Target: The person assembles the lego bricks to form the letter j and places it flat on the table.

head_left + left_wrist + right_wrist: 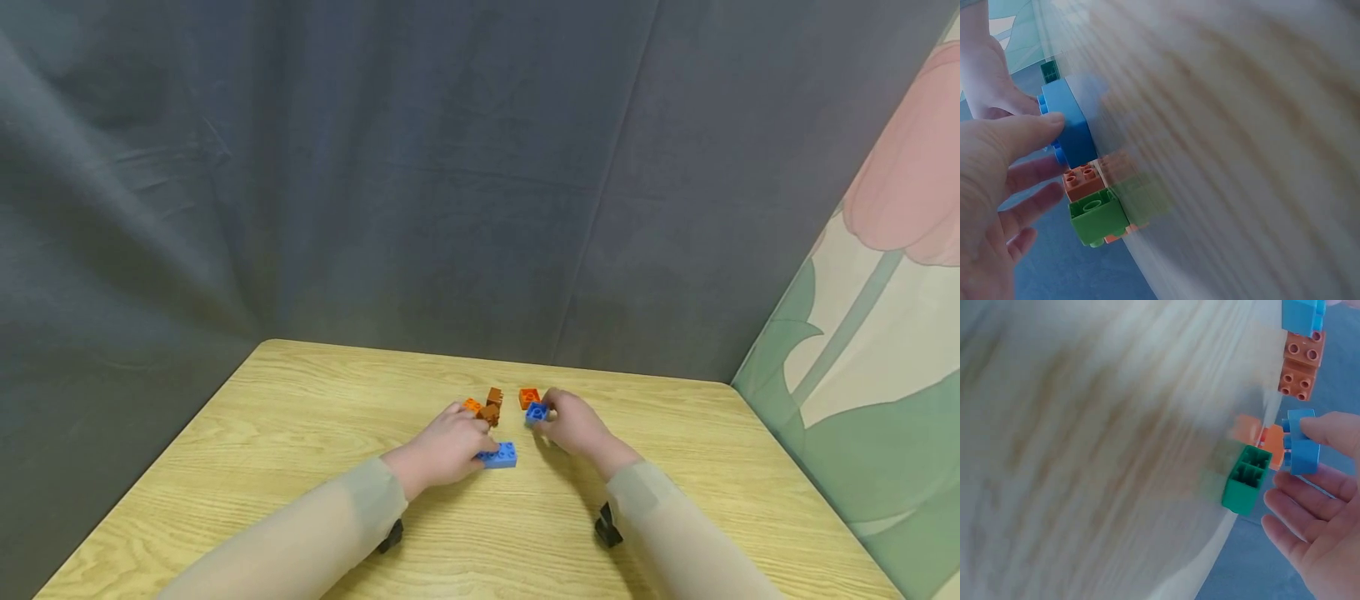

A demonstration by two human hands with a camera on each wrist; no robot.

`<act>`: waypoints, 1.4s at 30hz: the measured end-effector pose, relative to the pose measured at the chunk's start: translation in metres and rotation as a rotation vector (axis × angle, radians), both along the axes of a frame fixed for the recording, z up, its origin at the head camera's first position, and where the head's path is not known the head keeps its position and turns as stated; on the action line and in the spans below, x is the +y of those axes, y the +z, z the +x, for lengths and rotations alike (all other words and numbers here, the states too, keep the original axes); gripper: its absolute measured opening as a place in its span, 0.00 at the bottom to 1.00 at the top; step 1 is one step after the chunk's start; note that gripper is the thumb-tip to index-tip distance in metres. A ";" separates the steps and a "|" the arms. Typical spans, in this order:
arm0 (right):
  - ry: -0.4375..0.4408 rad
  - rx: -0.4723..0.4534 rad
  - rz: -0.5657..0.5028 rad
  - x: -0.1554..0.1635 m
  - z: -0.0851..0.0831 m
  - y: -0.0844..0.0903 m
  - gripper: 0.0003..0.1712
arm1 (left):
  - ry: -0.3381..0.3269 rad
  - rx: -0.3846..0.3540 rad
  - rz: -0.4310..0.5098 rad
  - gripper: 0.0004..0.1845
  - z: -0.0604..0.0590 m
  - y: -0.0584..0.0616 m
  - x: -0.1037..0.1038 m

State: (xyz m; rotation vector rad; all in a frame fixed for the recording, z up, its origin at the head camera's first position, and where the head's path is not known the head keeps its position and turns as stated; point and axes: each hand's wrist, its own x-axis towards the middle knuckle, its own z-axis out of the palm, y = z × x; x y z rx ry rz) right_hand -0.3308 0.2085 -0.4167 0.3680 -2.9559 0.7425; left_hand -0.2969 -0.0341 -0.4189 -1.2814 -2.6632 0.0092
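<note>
On the table, my left hand (450,446) pinches a long light blue toy building brick (506,456), its studs facing up. In the left wrist view the thumb (1047,125) lies on the side of that brick (1069,125), and the other fingers are spread beyond it. My right hand (573,423) pinches a smaller blue brick (536,412). That brick (1302,442) has its hollow side up and its studs down in the head and right wrist views. Close beyond it is an orange brick (528,398).
Between the hands are brown bricks (491,408) and another orange brick (472,405). A green brick (1099,215) lies near the left hand, and a dark green one (1247,481) near the right. Behind the wooden table (337,392) hangs a dark curtain (450,208).
</note>
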 end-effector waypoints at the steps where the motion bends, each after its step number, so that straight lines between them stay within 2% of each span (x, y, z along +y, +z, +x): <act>1: -0.001 -0.002 -0.017 0.000 0.002 0.002 0.16 | -0.002 -0.007 0.005 0.17 0.001 0.000 -0.001; 12: -0.003 0.013 -0.144 0.002 0.009 0.013 0.18 | -0.027 -0.050 0.038 0.18 0.005 0.002 -0.007; 19: 0.076 0.086 -0.172 0.002 0.017 0.020 0.17 | -0.032 -0.052 0.059 0.18 0.007 0.005 -0.008; 28: 0.127 -0.023 -0.257 0.002 0.026 0.023 0.12 | -0.011 -0.103 0.047 0.18 0.009 0.010 -0.007; 37: 0.259 -0.055 -0.217 -0.002 0.025 0.021 0.19 | -0.011 -0.101 0.042 0.17 0.009 0.009 -0.008; 42: 0.262 -0.085 -0.255 -0.010 0.030 0.026 0.19 | -0.015 -0.101 0.043 0.17 0.007 0.008 -0.008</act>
